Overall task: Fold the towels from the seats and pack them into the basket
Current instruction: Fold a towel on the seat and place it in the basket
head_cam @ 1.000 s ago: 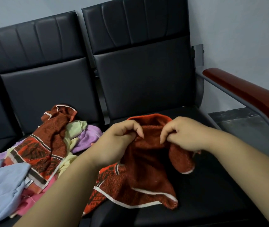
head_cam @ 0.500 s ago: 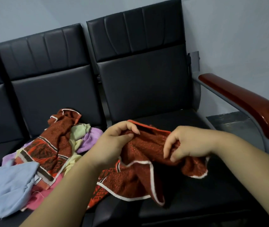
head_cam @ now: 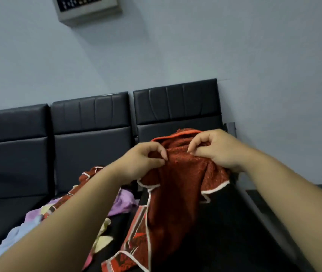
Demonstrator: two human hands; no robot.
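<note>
Head: L+R hands (head_cam: 142, 163) (head_cam: 216, 151) grip towel (head_cam: 177, 195).

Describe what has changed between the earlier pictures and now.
The left hand and the right hand lifted the red towel up, so it now hangs down from its top edge over the right seat. The view also tilted up, showing a grey wall box. Nothing was let go: each hand keeps its pinching grip on the towel. The pile of towels stays on the middle seat.
</note>
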